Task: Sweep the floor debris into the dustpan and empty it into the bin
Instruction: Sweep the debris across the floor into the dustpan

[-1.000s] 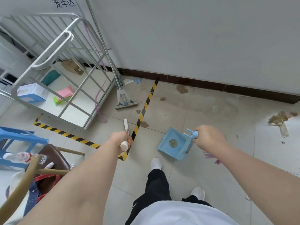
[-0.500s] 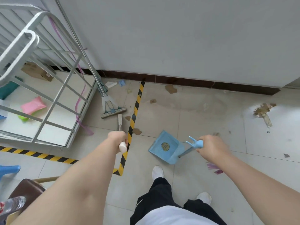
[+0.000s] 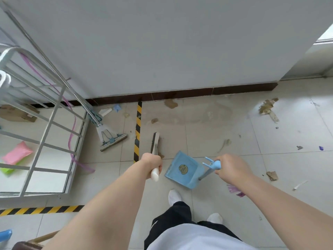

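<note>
Item: blue plastic dustpan (image 3: 182,170), on the floor (image 3: 216,141) ahead of the feet; likely light, rigid. Right hand (image 3: 232,168) closed on its upright handle (image 3: 210,170). Left hand (image 3: 151,164) wrapped round brush (image 3: 155,142). Cardboard scraps (image 3: 268,107) scattered near the wall.

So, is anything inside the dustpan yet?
The blue dustpan shows only a round sticker on its inner face, no debris. The back corner near its handle, by the right hand, is partly hidden.

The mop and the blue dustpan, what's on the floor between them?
In the head view, a yellow-and-black tape stripe and the broom lie between the mop and the dustpan.
</note>
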The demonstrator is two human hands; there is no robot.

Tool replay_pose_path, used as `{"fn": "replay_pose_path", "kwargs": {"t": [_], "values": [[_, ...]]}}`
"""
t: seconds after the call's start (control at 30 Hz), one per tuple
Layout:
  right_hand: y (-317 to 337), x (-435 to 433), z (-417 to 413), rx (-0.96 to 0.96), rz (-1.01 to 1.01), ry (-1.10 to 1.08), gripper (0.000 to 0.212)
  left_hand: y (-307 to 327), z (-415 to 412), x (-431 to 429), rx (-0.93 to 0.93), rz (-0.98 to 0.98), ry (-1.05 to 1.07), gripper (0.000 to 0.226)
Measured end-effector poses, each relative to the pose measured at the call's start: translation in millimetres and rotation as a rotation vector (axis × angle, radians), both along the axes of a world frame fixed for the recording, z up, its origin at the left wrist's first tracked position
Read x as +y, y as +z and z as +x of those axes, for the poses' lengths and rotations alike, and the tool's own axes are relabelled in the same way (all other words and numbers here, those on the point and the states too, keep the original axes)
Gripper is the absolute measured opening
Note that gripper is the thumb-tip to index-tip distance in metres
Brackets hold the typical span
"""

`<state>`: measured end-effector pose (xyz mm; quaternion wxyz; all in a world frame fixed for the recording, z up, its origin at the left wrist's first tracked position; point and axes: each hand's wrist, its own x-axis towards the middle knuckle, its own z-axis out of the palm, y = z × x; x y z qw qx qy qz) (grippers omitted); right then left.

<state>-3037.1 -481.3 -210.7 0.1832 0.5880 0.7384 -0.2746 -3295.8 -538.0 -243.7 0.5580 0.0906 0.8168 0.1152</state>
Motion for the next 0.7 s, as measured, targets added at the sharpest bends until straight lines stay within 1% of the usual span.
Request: {"fn": "replay_pose_path", "kwargs": {"t": [0.07,0.17,0.3,0.4,0.57,0.63,0.7], "values": [[6,-3,19,-0.015,0.023,-0.002,0.015,2,25,8,-0.003,0.016,-0.056,0.009],[14,-8,51,-0.047,0.016,-0.003,0.017,7,70,14,-0.026,0.029,-0.073,0.01],[15,-16,92,-0.052,0.019,-0.056,0.021,10,130,22,-0.124,0.049,-0.084,0.009],[12,-20,112,-0.058,0.025,-0.076,0.022,14,159,28,-0.187,0.079,-0.087,0.01],[12,-14,119,-0.078,0.063,-0.077,0.017,28,173,36,-0.192,0.122,-0.064,0.012],[16,-9,112,-0.08,0.082,-0.051,0.016,36,163,39,-0.172,0.145,-0.041,0.013],[20,-1,98,-0.079,0.101,-0.013,0.01,46,144,43,-0.158,0.168,-0.002,0.014]]}}
